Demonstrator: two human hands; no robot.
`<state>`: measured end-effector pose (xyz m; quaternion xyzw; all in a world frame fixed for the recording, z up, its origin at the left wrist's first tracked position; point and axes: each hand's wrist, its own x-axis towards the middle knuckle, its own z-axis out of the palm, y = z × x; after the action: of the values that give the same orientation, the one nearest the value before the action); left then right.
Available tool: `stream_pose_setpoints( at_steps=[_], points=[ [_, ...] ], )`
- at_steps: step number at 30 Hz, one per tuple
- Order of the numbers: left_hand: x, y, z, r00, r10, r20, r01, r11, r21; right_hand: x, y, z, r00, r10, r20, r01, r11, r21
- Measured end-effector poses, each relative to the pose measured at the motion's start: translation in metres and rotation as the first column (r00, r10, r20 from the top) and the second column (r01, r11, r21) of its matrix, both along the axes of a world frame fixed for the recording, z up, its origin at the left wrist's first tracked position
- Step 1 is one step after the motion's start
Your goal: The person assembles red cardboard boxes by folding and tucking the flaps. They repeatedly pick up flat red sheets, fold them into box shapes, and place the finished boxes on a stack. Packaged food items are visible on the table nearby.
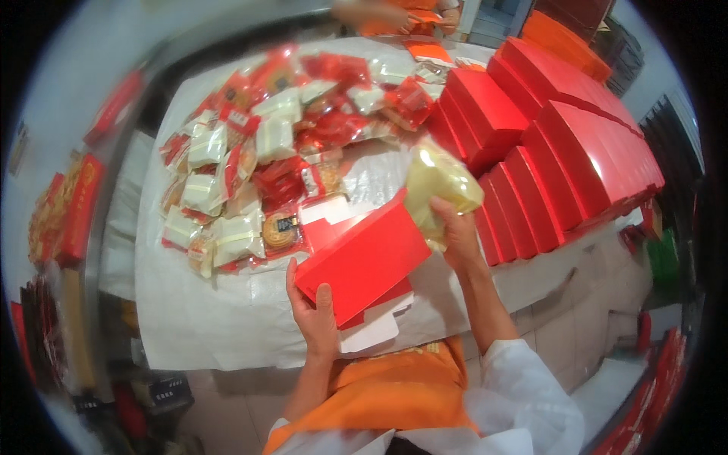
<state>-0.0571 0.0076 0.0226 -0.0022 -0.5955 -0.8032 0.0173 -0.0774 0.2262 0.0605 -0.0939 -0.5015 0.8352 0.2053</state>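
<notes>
My left hand [315, 322] grips the near left corner of a red cardboard box [368, 258], thumb on its near side. The box is held tilted over the table's near edge. Flaps with white inner faces [375, 330] spread out beyond and below it. In my right hand [457, 235] is a shiny pale gold bag [436, 186], pinched at its near side. This bag is at the box's far right end; whether the two touch I cannot tell. What the bag contains is hidden.
Wrapped pastries [277, 140] in clear, red and cream packets pile up on the white-covered table [205, 326]. Rows of red boxes [561, 159] stand at the right. Across the table is another person's hand [447, 19] and orange apron. More red packages [80, 205] lie at far left.
</notes>
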Motion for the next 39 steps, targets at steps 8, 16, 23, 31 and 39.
stream_pose_setpoints(
  at_steps=[8, 16, 23, 31, 39],
  points=[
    [-0.003, 0.014, -0.008, 0.997, -0.027, 0.077, 0.004, 0.959, 0.285, -0.010, -0.015, -0.025, 0.943, -0.321, -0.085, 0.331, 0.931, 0.154],
    [-0.011, -0.022, -0.010, 0.994, 0.052, 0.097, -0.078, 0.955, 0.288, 0.014, -0.006, 0.010, 0.990, 0.111, 0.087, -0.133, 0.938, 0.320],
    [-0.016, -0.013, -0.008, 0.995, -0.047, 0.084, 0.020, 0.954, 0.298, 0.020, -0.007, -0.007, 0.981, 0.137, 0.136, -0.179, 0.906, 0.383],
    [-0.012, -0.021, -0.006, 0.998, 0.017, 0.055, -0.034, 0.945, 0.327, 0.036, -0.013, -0.002, 0.983, 0.180, 0.044, -0.171, 0.785, 0.596],
    [0.009, -0.009, -0.010, 0.991, -0.023, 0.134, -0.022, 0.945, 0.326, 0.057, -0.027, 0.011, 0.872, 0.468, 0.143, -0.489, 0.826, 0.282]
  ],
)
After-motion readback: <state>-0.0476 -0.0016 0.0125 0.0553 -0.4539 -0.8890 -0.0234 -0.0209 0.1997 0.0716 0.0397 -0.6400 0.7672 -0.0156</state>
